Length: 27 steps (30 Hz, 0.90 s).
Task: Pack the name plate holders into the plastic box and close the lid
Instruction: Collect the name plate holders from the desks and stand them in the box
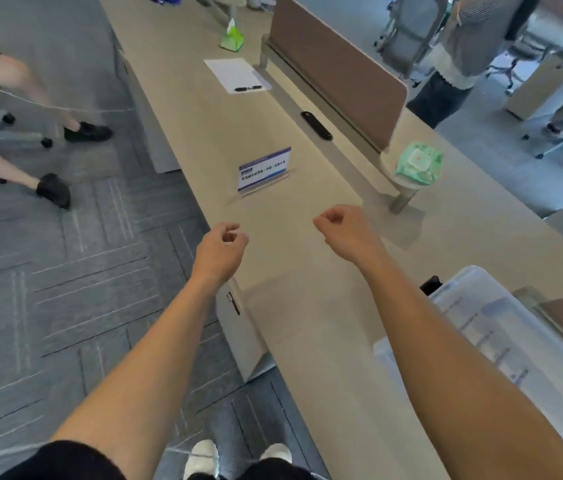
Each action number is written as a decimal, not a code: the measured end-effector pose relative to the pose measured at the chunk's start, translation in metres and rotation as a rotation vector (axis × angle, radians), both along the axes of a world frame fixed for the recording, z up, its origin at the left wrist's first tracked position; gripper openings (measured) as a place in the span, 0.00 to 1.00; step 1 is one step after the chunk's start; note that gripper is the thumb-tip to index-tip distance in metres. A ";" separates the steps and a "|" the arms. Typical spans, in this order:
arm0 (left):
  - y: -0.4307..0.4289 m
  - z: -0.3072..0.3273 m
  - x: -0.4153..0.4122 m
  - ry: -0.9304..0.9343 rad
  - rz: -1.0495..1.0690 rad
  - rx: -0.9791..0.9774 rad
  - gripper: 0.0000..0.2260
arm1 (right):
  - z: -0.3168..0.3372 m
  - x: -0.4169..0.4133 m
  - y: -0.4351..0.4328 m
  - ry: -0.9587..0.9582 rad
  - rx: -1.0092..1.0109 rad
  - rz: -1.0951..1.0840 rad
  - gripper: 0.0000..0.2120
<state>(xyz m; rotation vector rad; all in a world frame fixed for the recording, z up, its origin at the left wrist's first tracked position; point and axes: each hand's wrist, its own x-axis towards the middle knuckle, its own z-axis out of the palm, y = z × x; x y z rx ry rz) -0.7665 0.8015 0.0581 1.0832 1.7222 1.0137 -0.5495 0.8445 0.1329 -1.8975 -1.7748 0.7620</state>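
Name plate holders are the matter at hand, and one name plate holder (264,170) stands upright on the long beige desk (307,323), beyond both hands and between them in line, carrying a white card with a blue band and dark print. Largest in view, the desk runs from the near right to the far left, with a brown divider panel (335,64) along its far right side. At the near right sits the plastic box (481,327), clear-walled, with blue-printed cards dimly visible inside; its far corner lies just right of the right forearm. The left hand (221,247) hovers above the desk's left edge, its fingers (233,233) curled loosely inward, holding nothing. The right hand (342,226) hovers over the desk top, fingers likewise curled into a loose fist and empty. Both sets of fingertips are near the holder but apart from it. Farther off lie a white sheet of paper (231,72) with a black pen (248,88) on it, a green tissue pack (418,162) to the right, and a black oblong object (316,125) by the divider.
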 end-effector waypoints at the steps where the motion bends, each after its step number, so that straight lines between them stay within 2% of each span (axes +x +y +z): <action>1: 0.005 0.002 -0.003 -0.008 0.029 -0.007 0.17 | 0.001 -0.006 0.010 0.049 -0.016 -0.003 0.08; 4: 0.024 0.003 -0.008 -0.028 0.136 -0.020 0.20 | 0.002 -0.016 0.043 0.154 -0.069 0.024 0.10; 10: 0.078 -0.011 -0.006 -0.164 0.359 -0.068 0.23 | -0.022 -0.024 0.122 0.161 -0.103 0.100 0.10; 13: 0.117 -0.031 -0.004 -0.276 0.470 -0.124 0.25 | -0.042 -0.030 0.162 0.103 -0.118 0.118 0.11; 15: 0.149 -0.045 -0.002 -0.317 0.463 -0.144 0.24 | -0.058 -0.031 0.192 -0.031 -0.107 0.146 0.14; 17: 0.178 -0.062 0.001 -0.248 0.410 -0.146 0.21 | -0.071 -0.029 0.215 -0.201 -0.105 0.171 0.16; 20: 0.222 -0.091 -0.002 -0.139 0.348 -0.149 0.22 | -0.091 -0.030 0.258 -0.384 -0.124 0.215 0.18; 24: 0.273 -0.125 -0.007 -0.043 0.319 -0.162 0.25 | -0.111 -0.044 0.313 -0.515 -0.128 0.257 0.23; 27: 0.299 -0.146 -0.011 0.031 0.319 -0.087 0.25 | -0.128 -0.059 0.351 -0.543 -0.127 0.291 0.34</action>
